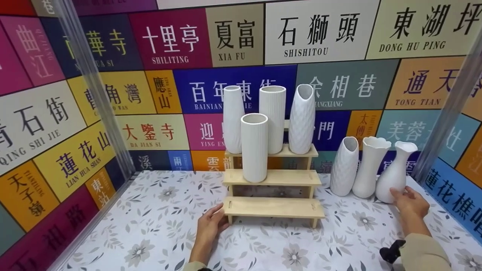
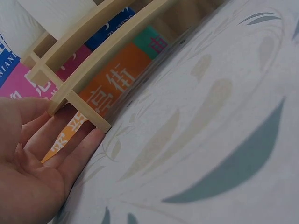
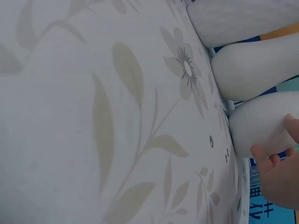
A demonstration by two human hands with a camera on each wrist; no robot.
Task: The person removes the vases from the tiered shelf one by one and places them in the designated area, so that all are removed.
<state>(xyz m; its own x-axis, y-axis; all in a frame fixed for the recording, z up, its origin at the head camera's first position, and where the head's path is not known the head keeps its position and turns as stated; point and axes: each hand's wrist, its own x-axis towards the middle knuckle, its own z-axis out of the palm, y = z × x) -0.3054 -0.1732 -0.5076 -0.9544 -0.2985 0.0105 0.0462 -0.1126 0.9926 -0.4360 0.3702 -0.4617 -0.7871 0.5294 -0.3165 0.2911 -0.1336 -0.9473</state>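
A three-step wooden display stand (image 1: 273, 207) is on the cloth. My left hand (image 1: 211, 227) holds the left end of its lowest step; in the left wrist view the thumb (image 2: 35, 108) meets the board's end and other fingers reach under it by the leg. On the right, my right hand (image 1: 412, 203) grips the lower body of a white flared-neck vase (image 1: 391, 178), fingertips on its side. Beside that vase stand a scalloped-rim white vase (image 1: 367, 169) and a textured slant-mouth vase (image 1: 344, 167). Their lower bodies show in the right wrist view.
On the top step are a smooth tapered vase (image 1: 233, 120), a ribbed cylinder vase (image 1: 276, 120) and a slant-mouth textured vase (image 1: 302, 124). A ribbed vase (image 1: 255, 150) stands on the middle step. Colourful lettered panels (image 1: 320, 32) rise behind the floral tablecloth (image 1: 169, 210).
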